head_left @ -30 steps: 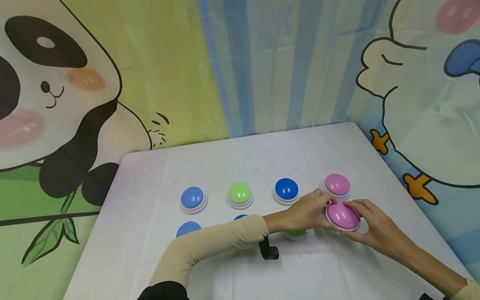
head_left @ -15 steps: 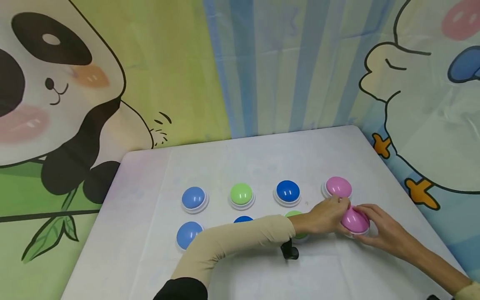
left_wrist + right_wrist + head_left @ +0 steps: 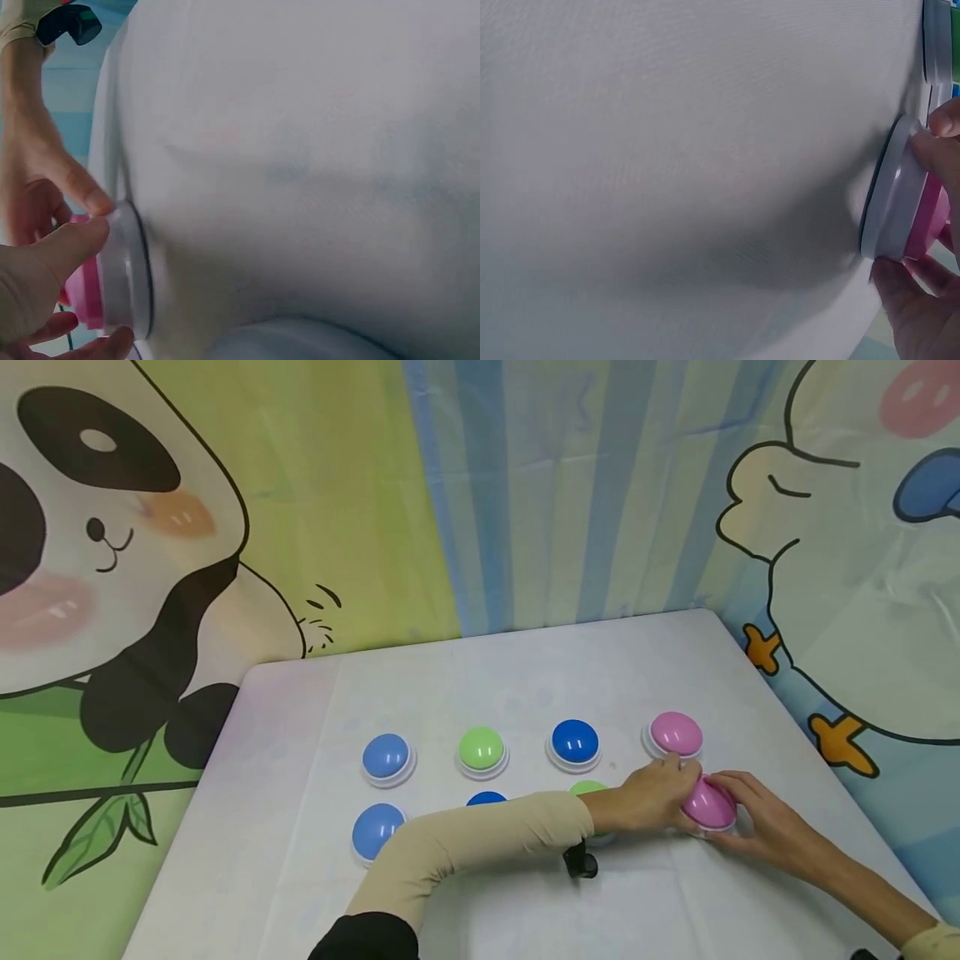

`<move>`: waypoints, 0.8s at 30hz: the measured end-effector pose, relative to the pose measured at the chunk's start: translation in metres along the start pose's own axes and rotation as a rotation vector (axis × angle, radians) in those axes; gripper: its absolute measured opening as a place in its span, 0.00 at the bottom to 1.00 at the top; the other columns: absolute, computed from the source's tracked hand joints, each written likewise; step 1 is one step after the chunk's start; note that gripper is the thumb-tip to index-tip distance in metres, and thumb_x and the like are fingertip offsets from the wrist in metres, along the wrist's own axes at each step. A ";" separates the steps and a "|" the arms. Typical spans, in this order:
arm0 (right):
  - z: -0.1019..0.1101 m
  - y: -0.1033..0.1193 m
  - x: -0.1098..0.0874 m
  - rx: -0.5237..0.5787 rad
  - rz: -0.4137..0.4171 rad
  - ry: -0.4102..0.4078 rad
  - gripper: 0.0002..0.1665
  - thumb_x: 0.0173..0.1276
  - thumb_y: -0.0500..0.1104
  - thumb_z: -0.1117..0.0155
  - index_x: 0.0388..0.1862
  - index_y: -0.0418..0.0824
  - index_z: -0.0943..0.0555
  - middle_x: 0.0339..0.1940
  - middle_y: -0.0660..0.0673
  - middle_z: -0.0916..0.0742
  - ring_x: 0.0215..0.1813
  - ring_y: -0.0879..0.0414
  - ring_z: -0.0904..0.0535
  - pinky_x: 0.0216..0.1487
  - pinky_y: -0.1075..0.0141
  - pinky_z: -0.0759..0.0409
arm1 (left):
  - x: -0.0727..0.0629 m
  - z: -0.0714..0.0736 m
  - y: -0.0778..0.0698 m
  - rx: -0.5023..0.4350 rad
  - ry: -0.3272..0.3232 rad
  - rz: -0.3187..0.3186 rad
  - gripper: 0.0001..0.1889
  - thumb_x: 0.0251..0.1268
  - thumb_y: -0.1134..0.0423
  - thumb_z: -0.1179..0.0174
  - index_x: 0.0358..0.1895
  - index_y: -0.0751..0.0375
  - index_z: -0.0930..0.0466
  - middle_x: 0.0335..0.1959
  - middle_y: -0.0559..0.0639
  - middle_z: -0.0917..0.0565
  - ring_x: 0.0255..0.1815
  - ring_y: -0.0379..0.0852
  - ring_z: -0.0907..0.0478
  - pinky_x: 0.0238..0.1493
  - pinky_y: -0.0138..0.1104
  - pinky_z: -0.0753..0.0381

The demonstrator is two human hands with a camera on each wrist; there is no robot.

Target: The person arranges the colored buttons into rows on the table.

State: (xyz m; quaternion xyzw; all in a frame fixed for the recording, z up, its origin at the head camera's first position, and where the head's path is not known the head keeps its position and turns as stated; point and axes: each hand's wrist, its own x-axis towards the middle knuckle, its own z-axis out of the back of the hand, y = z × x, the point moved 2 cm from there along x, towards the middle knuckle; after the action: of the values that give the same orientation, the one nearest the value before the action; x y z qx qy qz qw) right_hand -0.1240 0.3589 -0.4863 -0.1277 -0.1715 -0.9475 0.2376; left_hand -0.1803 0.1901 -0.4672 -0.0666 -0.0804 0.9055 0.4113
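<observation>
A pink domed push button point(image 3: 708, 803) with a white round base sits at the right end of the front row, held by both hands. My left hand point(image 3: 662, 793) grips its left side, fingers over the far edge and hiding part of the dome. From the right, my right hand point(image 3: 768, 822) holds the other side between thumb and fingers. The left wrist view shows the white base point(image 3: 126, 274) side-on, both thumbs meeting at its rim. In the right wrist view the base point(image 3: 896, 199) lies close over the white cloth. Directly behind stands a second pink button point(image 3: 677, 732).
Light blue point(image 3: 386, 756), green point(image 3: 481, 749) and dark blue point(image 3: 575, 742) buttons form the back row. In front, a light blue button point(image 3: 377, 831) shows; the left sleeve point(image 3: 480, 835) partly covers a dark blue point(image 3: 486, 797) and a green one point(image 3: 587, 787). Printed cloth hangs behind the table.
Both hands have carried the pink button a little right and nearer the table, turning its tilted dome more upward. Over the last half second it has moved only slightly.
</observation>
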 end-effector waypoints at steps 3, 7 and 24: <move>0.001 0.001 0.003 -0.004 -0.040 0.066 0.53 0.32 0.50 0.13 0.59 0.36 0.27 0.53 0.40 0.21 0.51 0.47 0.23 0.45 0.66 0.14 | -0.008 0.010 0.007 -0.018 0.000 0.002 0.35 0.51 0.34 0.34 0.60 0.45 0.32 0.48 0.39 0.25 0.42 0.31 0.31 0.33 0.19 0.30; 0.009 0.002 0.007 -0.005 -0.069 0.088 0.51 0.39 0.55 0.16 0.59 0.35 0.28 0.54 0.36 0.21 0.53 0.41 0.23 0.42 0.47 0.16 | -0.026 0.033 0.026 -0.075 -0.036 -0.031 0.35 0.59 0.38 0.38 0.67 0.48 0.36 0.52 0.41 0.26 0.46 0.32 0.31 0.37 0.17 0.29; 0.039 -0.045 0.036 -0.080 -0.138 0.002 0.37 0.61 0.52 0.32 0.62 0.32 0.29 0.61 0.28 0.27 0.60 0.32 0.33 0.50 0.30 0.29 | -0.142 0.097 0.189 -0.136 -0.437 0.140 0.37 0.64 0.44 0.39 0.72 0.55 0.39 0.71 0.52 0.31 0.73 0.49 0.35 0.72 0.43 0.33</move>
State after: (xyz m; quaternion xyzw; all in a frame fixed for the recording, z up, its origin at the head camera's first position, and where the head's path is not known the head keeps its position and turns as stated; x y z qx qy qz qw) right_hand -0.1705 0.3969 -0.4509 -0.1242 -0.1416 -0.9679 0.1666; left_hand -0.2443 -0.0484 -0.4027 0.0978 -0.2237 0.9171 0.3150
